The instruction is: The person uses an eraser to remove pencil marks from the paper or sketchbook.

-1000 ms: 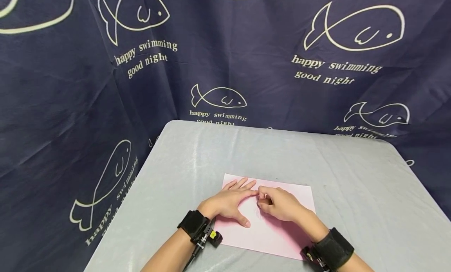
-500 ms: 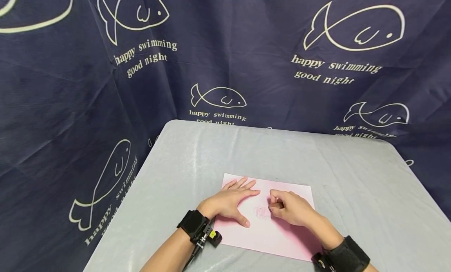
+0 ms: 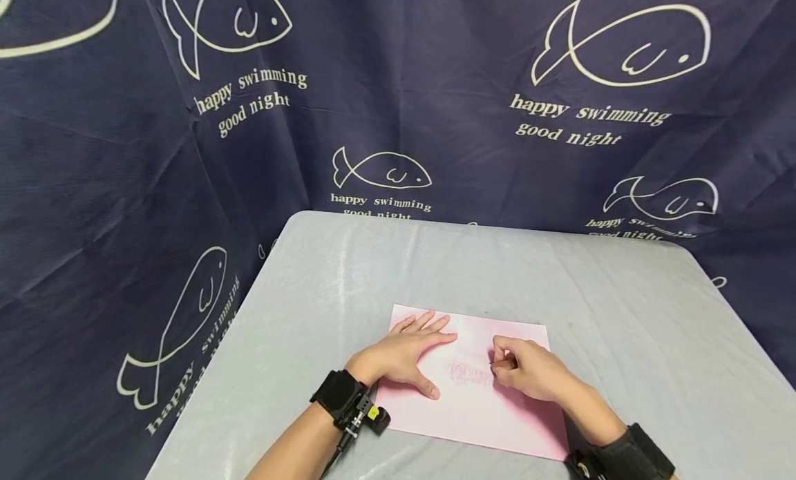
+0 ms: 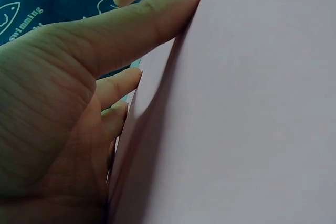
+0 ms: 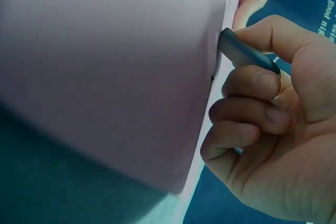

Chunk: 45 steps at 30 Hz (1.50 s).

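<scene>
A pale pink sheet of paper (image 3: 448, 418) lies on the table. Spread over its left part is my left hand (image 3: 398, 359), fingers straight and apart, thumb resting on the sheet. My right hand (image 3: 535, 373) pinches a short blue-grey stub (image 5: 249, 54) with a dark rounded end; its kind cannot be told. That end meets the sheet in the right wrist view, while the other fingers curl into the palm. Faint pinkish scribbled marks (image 3: 466, 373) run in a band across the middle of the paper, from near my left thumb to the right fingertips.
A light grey cloth covers the table (image 3: 348, 280). Behind it and on the left hangs a dark blue curtain (image 3: 466, 72) printed with white fish and lettering. Black bands with small cameras wrap the left wrist (image 3: 340, 400) and the right wrist (image 3: 634, 456).
My right hand has moved rightward across the paper with the stub, and the scribbled band shows wider behind it. The left hand has stayed in place on the sheet.
</scene>
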Each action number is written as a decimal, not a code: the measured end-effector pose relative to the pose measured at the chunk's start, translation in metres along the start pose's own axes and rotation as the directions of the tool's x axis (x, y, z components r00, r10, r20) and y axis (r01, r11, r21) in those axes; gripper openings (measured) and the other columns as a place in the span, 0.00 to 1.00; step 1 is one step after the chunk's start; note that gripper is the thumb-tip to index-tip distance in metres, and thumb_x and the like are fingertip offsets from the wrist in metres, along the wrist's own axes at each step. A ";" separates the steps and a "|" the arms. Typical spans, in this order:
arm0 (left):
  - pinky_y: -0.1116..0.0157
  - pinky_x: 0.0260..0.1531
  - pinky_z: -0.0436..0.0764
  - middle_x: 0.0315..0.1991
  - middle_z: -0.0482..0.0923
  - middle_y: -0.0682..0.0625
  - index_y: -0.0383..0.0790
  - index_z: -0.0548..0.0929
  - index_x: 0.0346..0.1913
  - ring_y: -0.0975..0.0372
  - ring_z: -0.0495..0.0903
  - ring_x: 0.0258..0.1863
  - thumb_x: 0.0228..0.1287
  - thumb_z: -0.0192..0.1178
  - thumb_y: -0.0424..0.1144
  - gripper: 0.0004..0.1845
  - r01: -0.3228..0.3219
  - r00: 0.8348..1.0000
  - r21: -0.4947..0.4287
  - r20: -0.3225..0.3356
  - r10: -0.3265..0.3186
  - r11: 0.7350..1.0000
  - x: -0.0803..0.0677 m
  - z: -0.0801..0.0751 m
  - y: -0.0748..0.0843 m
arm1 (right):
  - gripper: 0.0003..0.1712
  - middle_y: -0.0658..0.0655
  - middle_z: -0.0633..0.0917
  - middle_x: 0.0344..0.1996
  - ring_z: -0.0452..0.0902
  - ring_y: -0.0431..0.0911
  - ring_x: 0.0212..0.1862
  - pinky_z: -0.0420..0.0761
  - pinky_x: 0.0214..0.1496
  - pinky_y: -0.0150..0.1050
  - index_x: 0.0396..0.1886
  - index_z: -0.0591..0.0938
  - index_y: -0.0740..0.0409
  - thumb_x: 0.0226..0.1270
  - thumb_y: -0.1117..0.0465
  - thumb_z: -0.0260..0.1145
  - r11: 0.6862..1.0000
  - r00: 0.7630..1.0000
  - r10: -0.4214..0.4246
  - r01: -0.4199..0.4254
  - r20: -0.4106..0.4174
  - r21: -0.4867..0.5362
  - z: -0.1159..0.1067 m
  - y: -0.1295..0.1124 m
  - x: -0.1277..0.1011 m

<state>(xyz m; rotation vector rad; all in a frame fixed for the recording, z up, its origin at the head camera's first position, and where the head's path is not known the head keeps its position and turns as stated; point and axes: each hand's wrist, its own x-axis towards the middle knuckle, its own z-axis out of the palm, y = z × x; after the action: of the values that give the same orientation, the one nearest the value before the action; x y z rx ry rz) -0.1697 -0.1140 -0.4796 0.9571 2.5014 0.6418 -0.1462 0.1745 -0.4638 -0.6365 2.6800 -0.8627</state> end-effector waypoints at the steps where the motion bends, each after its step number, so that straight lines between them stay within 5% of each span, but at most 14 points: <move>1: 0.53 0.84 0.39 0.85 0.44 0.58 0.59 0.63 0.79 0.59 0.36 0.85 0.46 0.78 0.60 0.55 0.001 1.000 0.001 0.000 -0.001 1.000 0.000 0.000 0.000 | 0.15 0.37 0.70 0.16 0.63 0.30 0.21 0.59 0.24 0.27 0.26 0.71 0.46 0.59 0.66 0.69 1.000 1.000 0.001 -0.001 0.006 0.007 -0.001 0.001 -0.001; 10: 0.53 0.84 0.39 0.85 0.43 0.59 0.61 0.63 0.79 0.60 0.36 0.85 0.46 0.78 0.61 0.55 -0.001 1.000 0.007 -0.006 0.001 1.000 0.002 0.002 -0.002 | 0.14 0.38 0.71 0.18 0.64 0.31 0.22 0.60 0.24 0.27 0.26 0.71 0.46 0.60 0.65 0.68 1.000 1.000 0.009 -0.009 0.025 -0.010 -0.007 0.004 -0.002; 16: 0.52 0.84 0.39 0.85 0.43 0.58 0.60 0.63 0.79 0.59 0.36 0.85 0.46 0.78 0.61 0.55 -0.006 1.000 0.001 -0.007 0.006 1.000 0.001 0.002 -0.003 | 0.12 0.39 0.70 0.17 0.64 0.33 0.21 0.62 0.24 0.29 0.28 0.72 0.43 0.62 0.61 0.68 0.991 0.998 0.020 -0.013 0.057 -0.132 -0.011 -0.007 0.003; 24: 0.51 0.84 0.39 0.85 0.44 0.56 0.60 0.63 0.79 0.57 0.37 0.85 0.46 0.78 0.61 0.55 -0.012 1.000 0.009 -0.008 0.012 1.000 -0.001 0.003 -0.005 | 0.06 0.39 0.74 0.18 0.66 0.30 0.20 0.66 0.23 0.28 0.36 0.76 0.46 0.73 0.60 0.65 0.984 0.980 -0.171 0.165 0.103 0.067 0.008 -0.022 0.027; 30: 0.51 0.84 0.38 0.85 0.44 0.58 0.56 0.62 0.80 0.59 0.36 0.85 0.46 0.77 0.62 0.57 0.003 1.000 0.006 -0.011 -0.003 1.000 -0.001 0.003 -0.004 | 0.06 0.37 0.69 0.18 0.62 0.30 0.21 0.63 0.25 0.27 0.39 0.76 0.47 0.72 0.58 0.67 0.976 0.974 -0.216 0.215 0.074 0.027 0.024 -0.034 0.047; 37: 0.54 0.84 0.38 0.85 0.43 0.60 0.52 0.61 0.80 0.61 0.36 0.85 0.47 0.77 0.63 0.58 0.010 1.000 0.023 -0.013 -0.010 1.000 -0.002 0.004 -0.004 | 0.11 0.38 0.68 0.16 0.62 0.33 0.21 0.61 0.23 0.30 0.32 0.75 0.42 0.67 0.57 0.70 0.985 0.988 -0.147 0.150 0.044 -0.084 0.032 -0.042 0.054; 45: 0.53 0.84 0.39 0.84 0.44 0.59 0.56 0.65 0.79 0.60 0.37 0.85 0.47 0.77 0.62 0.55 0.017 1.000 0.024 -0.015 -0.017 1.000 -0.002 0.004 -0.003 | 0.13 0.37 0.74 0.17 0.67 0.33 0.22 0.65 0.25 0.30 0.29 0.73 0.43 0.63 0.60 0.71 0.997 0.995 -0.083 0.083 0.063 -0.003 0.032 -0.038 0.051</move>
<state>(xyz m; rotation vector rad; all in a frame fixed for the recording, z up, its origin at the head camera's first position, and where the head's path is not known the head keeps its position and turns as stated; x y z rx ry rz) -0.1680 -0.1169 -0.4842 0.9420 2.5332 0.6176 -0.1664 0.1072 -0.4715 -0.7683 2.6171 -0.8410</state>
